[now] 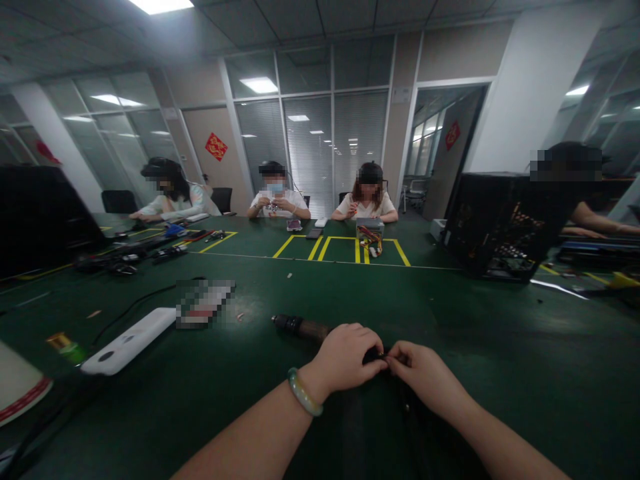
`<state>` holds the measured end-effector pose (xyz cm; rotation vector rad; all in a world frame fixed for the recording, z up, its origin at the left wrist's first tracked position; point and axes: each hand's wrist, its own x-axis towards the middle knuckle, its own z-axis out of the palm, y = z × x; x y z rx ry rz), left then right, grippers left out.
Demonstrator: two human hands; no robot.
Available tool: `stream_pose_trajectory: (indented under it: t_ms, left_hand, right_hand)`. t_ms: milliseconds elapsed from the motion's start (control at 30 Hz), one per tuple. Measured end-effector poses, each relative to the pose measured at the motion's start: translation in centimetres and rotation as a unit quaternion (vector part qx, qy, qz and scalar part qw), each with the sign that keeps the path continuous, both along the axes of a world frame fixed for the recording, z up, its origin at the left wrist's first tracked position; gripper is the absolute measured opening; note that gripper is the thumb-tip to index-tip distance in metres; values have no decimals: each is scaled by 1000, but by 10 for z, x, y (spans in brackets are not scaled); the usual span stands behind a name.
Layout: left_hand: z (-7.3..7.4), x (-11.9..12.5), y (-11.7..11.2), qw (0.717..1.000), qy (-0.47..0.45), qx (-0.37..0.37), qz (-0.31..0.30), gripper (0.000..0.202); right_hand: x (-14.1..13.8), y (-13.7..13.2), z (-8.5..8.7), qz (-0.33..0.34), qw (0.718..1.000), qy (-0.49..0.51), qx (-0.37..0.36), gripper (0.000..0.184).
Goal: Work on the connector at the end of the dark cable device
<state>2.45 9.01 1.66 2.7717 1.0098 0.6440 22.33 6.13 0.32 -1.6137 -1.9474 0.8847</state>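
Over the near middle of the green table, my left hand point(347, 357) is closed, its thumb and fingers curled around a small black part point(373, 355) whose kind I cannot make out. My right hand point(425, 373) meets it from the right, thumb and fingertips pinched at the same part's edge. A jade-like bangle point(304, 393) circles my left wrist. Just beyond my left hand lies an electric screwdriver point(293, 325), its tip toward the left and its rear end hidden by the hand. Something long and dark point(409, 408) runs below my right hand, hard to see.
On the left are a white power strip point(133, 341), a small green bottle point(67, 348) and a white cup point(17, 383). An open black computer case point(495, 227) stands back right. Across the table, a power supply point(370, 229) with cables lies near seated co-workers.
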Motion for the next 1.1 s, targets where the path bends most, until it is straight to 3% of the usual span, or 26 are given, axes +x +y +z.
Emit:
stream_pose_trajectory:
  t_ms: [500, 1100]
  left_hand:
    - [0, 0, 1, 1000, 7, -1, -4, 19]
    - [-2, 0, 2, 1000, -3, 2, -8, 21]
  right_hand:
    - [1, -2, 4, 1, 1000, -3, -3, 20]
    - [2, 2, -3, 0, 1000, 6, 11, 17]
